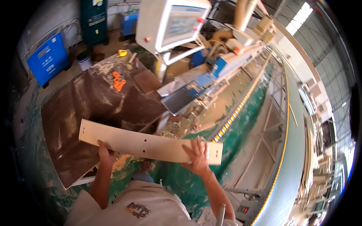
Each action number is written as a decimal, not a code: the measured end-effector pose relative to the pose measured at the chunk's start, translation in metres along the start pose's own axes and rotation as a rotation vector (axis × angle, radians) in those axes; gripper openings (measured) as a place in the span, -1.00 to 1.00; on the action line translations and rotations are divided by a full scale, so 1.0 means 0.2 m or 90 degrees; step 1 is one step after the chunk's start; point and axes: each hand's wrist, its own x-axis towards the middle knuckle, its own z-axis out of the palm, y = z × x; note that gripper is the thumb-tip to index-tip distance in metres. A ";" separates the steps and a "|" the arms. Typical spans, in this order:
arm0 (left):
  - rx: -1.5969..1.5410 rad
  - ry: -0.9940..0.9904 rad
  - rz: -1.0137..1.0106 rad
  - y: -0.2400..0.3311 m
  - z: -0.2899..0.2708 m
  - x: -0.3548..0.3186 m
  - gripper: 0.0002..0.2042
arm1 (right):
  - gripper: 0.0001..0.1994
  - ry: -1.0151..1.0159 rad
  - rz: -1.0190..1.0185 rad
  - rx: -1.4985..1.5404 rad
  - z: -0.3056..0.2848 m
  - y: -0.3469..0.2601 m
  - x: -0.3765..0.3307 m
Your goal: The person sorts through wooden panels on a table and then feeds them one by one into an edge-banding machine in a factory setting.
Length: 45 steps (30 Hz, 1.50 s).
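A long, pale wooden board [128, 141] with small drilled holes near its middle and both ends spans the space in front of my body. My left hand [105, 151] grips its lower edge toward the left end, thumb up on the face and the other fingers hidden behind. Near the right end, my right hand [197, 154] lies over the board's face with fingers spread upward; its thumb side reaches the lower edge. The board tilts slightly down to the right. Beyond its left half stands a brown-topped table [83, 98].
On the table lie orange gloves [118, 81] and a yellow tape measure [122, 53]. A white control cabinet [151, 28] with a screen stands behind it. A machine rail [241, 103] with yellow markings runs away at right, beside a long grey-green conveyor surface [292, 150]. Blue machine box [48, 58] at far left.
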 end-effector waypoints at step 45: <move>1.308 0.403 0.188 -0.12 0.57 -0.51 -0.20 | -0.15 0.055 0.467 0.878 0.59 1.05 1.67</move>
